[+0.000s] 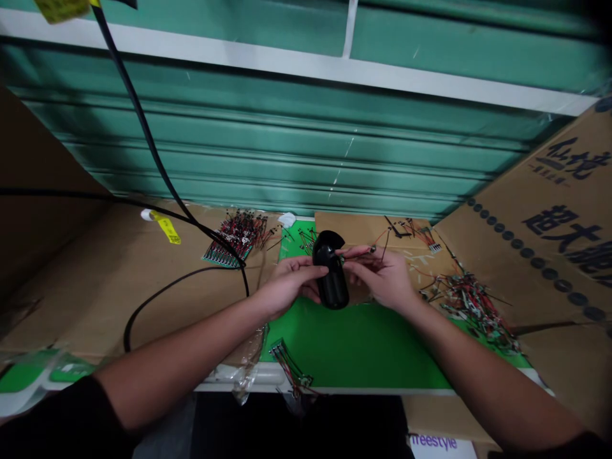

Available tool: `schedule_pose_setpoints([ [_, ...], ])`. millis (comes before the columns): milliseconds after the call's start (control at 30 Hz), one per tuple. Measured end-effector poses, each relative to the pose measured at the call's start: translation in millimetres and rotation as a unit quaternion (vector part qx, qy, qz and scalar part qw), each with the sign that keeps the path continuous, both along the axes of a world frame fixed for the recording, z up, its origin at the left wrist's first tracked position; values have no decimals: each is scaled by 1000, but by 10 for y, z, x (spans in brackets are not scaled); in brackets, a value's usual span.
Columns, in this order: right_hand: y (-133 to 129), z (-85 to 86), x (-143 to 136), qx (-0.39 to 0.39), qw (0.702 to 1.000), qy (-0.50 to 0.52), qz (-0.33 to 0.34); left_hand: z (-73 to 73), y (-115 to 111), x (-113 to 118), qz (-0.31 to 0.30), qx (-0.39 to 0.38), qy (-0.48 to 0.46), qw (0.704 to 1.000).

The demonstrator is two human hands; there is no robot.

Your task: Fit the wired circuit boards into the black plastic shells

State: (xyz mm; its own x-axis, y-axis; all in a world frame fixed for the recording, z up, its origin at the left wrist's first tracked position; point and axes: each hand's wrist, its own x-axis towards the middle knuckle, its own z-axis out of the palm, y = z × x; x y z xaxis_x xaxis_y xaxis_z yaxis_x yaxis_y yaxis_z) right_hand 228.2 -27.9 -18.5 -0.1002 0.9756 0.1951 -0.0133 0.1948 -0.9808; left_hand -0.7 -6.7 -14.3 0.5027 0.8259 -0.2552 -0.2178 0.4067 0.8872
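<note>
A glossy black rounded device with a curved flap-like top stands roughly upright above the green work surface. My left hand is closed on its left side, the thumb pressed across the front. At its right edge, my right hand pinches a small wired circuit board, with thin wires sticking up past the fingers. Whether that board touches the device cannot be made out. Behind the device, a few more thin-wired pieces lie on the green surface.
Wired circuit boards are heaped at the back left; a tangle of wired parts lies right. One board with wires sits at the front edge. A black cable hangs across the left. Cardboard walls the right, green slatted panels the back.
</note>
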Motion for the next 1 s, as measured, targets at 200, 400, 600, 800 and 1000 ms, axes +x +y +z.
schedule_pose_setpoints([
  [200, -16, -55, 43, 20, 997, -70, -16, 17, -25, 8, -7, 16, -4, 1000],
  [400, 27, -67, 84, 65, 993, -95, -6, 60, -33, 5, -7, 18, -1, 1000],
  [600, 38, -54, 111, 173, 974, -148, 21, 82, -40, -3, -7, 23, -1, 1000],
  [800, 7, 12, 115, 270, 932, -242, 2, 45, -28, -3, 2, 27, -4, 1000],
  [1000, -29, 60, 118, 327, 899, -291, -36, 60, -29, 0, -7, 33, -4, 999],
])
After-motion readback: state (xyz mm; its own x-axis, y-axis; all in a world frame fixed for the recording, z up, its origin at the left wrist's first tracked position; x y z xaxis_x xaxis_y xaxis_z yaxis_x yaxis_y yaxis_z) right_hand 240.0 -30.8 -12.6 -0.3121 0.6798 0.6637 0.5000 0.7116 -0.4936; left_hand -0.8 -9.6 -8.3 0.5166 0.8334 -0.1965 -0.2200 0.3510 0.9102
